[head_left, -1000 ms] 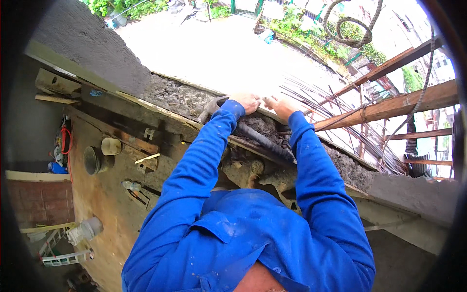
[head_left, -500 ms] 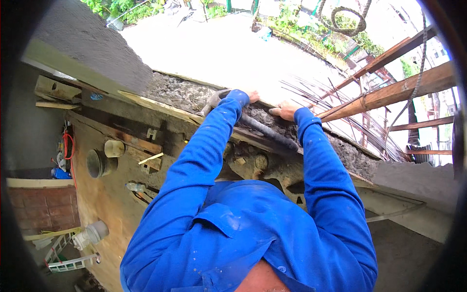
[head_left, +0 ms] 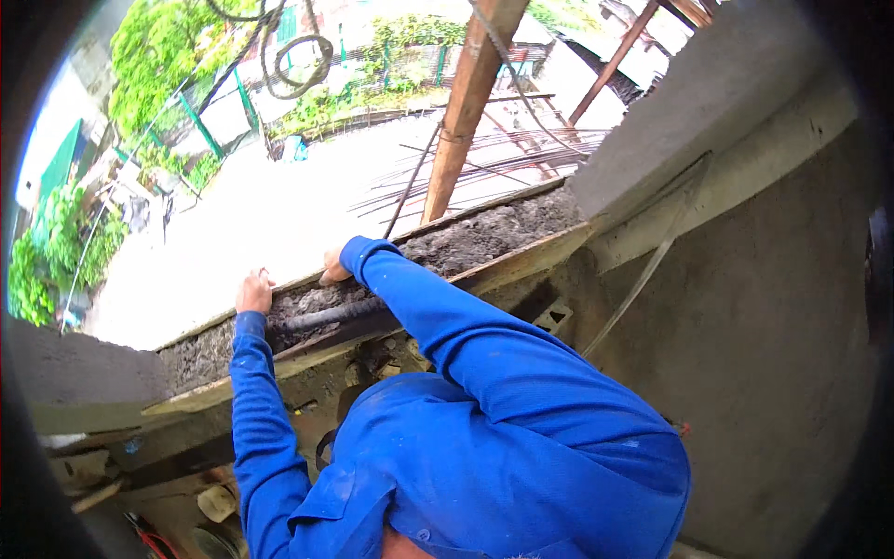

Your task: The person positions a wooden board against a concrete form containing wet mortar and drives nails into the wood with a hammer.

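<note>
My left hand (head_left: 253, 291) is at the outer edge of the concrete ledge, its fingers curled; anything held in them is too small to make out. My right hand (head_left: 333, 266) rests at the same edge, a little farther right, its fingers mostly hidden. Below both hands, a dark rod-like bar (head_left: 331, 315) lies in rough, lumpy mortar (head_left: 494, 228) between two thin boards; the near board (head_left: 545, 249) runs along the inner side.
A wooden post (head_left: 470, 121) rises beyond the ledge, with coiled rope (head_left: 298, 70) hanging left of it and thin steel rods (head_left: 531, 154) around it. Smooth plastered sections (head_left: 93, 377) flank the ledge. Buckets (head_left: 216, 503) and offcuts lie below inside. Bright yard with greenery lies outside.
The view has swung rightward, so hands and ledge appear farther left and the right wall fills more. Both hands have drawn apart slightly; my right sleeve now slants across the mortar.
</note>
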Demonstrator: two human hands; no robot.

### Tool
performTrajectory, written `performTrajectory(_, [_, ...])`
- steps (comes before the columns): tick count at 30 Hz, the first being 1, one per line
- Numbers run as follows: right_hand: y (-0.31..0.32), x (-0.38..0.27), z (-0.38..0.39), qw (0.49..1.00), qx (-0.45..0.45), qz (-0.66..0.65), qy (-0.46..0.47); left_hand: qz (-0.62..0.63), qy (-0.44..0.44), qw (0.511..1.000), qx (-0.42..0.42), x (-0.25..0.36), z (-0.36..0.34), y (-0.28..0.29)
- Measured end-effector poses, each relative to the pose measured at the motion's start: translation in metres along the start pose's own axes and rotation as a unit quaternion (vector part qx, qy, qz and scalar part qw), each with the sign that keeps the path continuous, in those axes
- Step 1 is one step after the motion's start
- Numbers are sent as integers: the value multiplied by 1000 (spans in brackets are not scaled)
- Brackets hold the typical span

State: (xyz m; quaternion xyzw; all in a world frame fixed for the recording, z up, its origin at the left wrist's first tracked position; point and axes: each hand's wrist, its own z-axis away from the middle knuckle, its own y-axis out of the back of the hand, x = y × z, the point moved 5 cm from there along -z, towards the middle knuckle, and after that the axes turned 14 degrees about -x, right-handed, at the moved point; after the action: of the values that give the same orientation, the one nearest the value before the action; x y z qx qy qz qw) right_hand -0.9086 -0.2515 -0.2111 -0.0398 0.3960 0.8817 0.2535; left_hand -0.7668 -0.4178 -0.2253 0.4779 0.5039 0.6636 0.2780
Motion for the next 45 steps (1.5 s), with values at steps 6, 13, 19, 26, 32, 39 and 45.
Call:
performTrajectory(6, [-2, 7, 9, 998, 30, -49, -19, -30, 95, 993, -62, 12, 7, -2])
performTrajectory(13, [2, -15, 3, 996, 70, -46, -5, -106, 36, 993, -45, -21, 9, -16])
performTrajectory(19, [-36, 97, -84, 985, 87, 138, 50, -74, -4, 994, -77, 51, -11, 13])
performTrajectory(26, [-17, 13, -21, 981, 34, 158, 110, 11, -15, 999, -30, 36, 48, 13])
performTrajectory(32, [-12, 12, -39, 974, 47, 135, 174, 70, -8, 997, -38, 8, 43, -1])
performTrajectory(39, [-8, 8, -36, 972, 55, 161, 160, 26, 46, 997, -64, 18, 54, 19])
performTrajectory(45, [-9, 10, -26, 967, 81, 172, 167, 44, 18, 997, -67, 25, 51, 21])
